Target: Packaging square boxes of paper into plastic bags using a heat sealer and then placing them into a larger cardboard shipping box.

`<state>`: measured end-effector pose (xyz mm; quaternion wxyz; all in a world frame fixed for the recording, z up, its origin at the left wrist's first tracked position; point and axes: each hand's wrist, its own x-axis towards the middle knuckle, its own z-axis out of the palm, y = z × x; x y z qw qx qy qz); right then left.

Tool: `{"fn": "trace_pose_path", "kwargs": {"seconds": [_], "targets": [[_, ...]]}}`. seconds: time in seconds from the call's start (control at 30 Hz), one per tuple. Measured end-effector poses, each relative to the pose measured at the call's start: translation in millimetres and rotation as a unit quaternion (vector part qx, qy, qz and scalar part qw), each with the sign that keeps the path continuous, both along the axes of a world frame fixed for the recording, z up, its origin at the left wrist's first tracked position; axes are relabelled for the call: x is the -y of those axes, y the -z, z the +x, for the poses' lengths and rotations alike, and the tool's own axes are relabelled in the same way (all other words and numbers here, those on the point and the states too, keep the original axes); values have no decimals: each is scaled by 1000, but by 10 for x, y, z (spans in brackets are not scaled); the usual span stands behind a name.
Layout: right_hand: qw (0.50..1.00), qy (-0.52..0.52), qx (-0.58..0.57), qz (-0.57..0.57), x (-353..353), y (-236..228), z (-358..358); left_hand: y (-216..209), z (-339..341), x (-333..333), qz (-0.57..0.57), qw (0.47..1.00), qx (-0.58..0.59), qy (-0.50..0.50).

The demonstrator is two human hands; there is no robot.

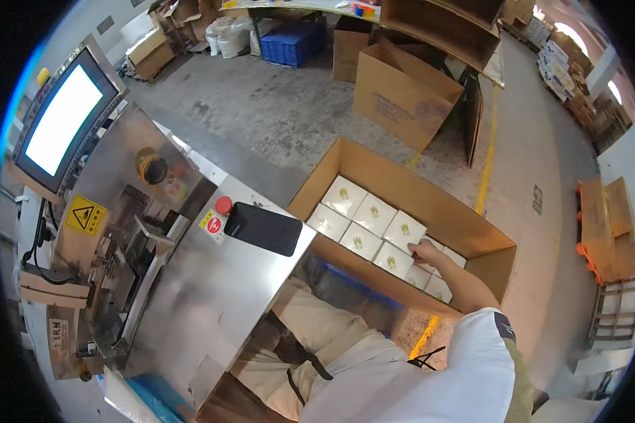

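Note:
My right hand [427,254] reaches into a long open cardboard carton [430,189] on my right. Its fingers are closed at the near right corner of a small white box [404,230] with a gold-green emblem on top. That box appears to stand slightly higher than its neighbours. Several like white boxes, such as the white box at the far left corner [345,195], lie in rows in the carton. My hand and forearm cover part of the boxes at the right end. My left hand is not visible.
A metal machine with a lit screen [65,118] stands at left. On its steel table [197,299] lie a black phone [264,228] and a red button [224,204]. Beyond are an open cardboard carton [402,95], a blue crate [293,44] and a shelf [437,35].

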<state>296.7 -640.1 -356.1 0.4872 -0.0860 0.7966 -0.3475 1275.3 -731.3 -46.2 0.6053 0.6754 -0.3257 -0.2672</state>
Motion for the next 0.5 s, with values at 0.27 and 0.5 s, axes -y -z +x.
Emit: {"fn": "trace_pose_path", "kwargs": {"seconds": [0.27,0.5], "targets": [[890,-280,-352,77,27,-474,-43,-237,144,652,114,835,519,143],[900,-262,-295,-186,523,-1217,104,-208,-729,731,190,849,493,-12]]}}
